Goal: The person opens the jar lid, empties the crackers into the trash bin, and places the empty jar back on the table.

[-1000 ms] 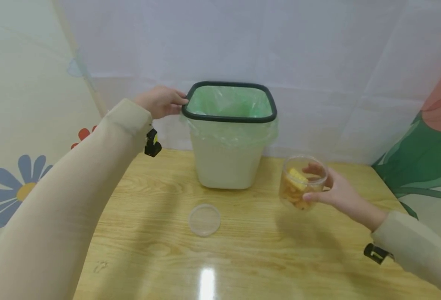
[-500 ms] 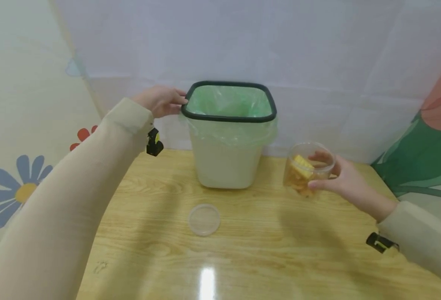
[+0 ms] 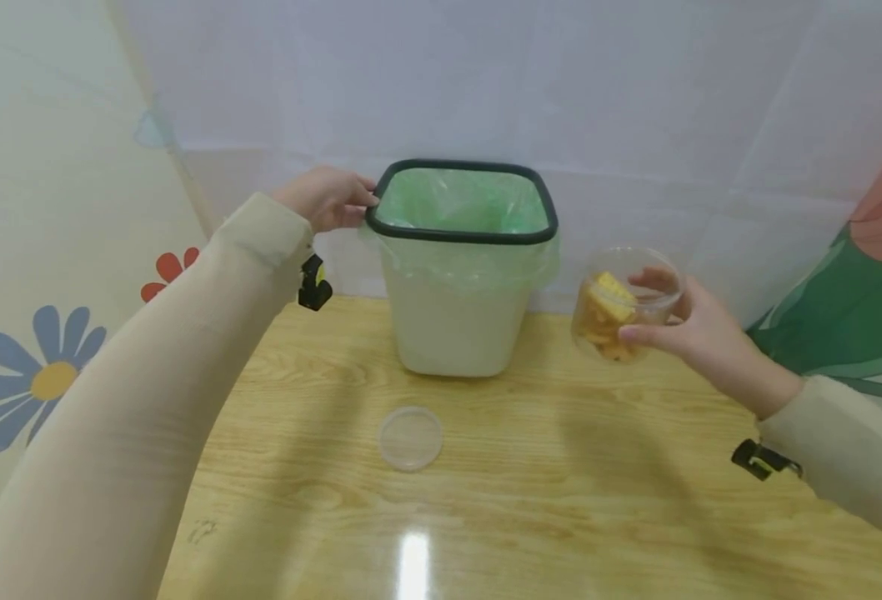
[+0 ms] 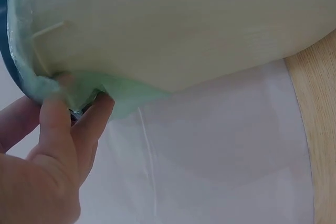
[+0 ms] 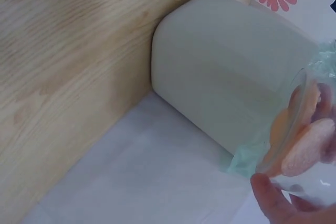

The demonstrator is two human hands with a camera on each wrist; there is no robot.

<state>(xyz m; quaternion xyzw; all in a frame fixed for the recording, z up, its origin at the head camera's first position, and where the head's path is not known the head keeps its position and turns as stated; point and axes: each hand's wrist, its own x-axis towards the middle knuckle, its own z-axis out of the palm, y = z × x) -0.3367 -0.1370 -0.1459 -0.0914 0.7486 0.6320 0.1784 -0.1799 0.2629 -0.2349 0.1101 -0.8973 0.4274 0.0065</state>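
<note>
A pale trash bin [image 3: 456, 325] with a black rim and a green plastic liner stands upright toward the back of the table. My left hand [image 3: 328, 198] grips the left side of its rim, fingers curled at the liner's overhang [image 4: 123, 95] in the left wrist view. My right hand [image 3: 711, 342] holds a clear plastic jar [image 3: 591, 329] above the table, right of the bin and slightly tilted. Inside the jar are a yellow block [image 3: 612, 297] and several orange-brown pieces [image 5: 310, 148]. A clear round lid [image 3: 409, 438] lies flat in front of the bin.
The wood-grain table [image 3: 501, 500] reaches back to a white cloth wall [image 3: 636, 125]. Painted flowers [image 3: 52, 382] cover the panel at left, and a green and pink design [image 3: 824, 317] is at right. Black wrist-camera mounts [image 3: 764, 460] sit at both sleeves.
My right hand has raised the jar up and slightly to the right, away from the tabletop. My left hand, the bin and the lid have stayed in place.
</note>
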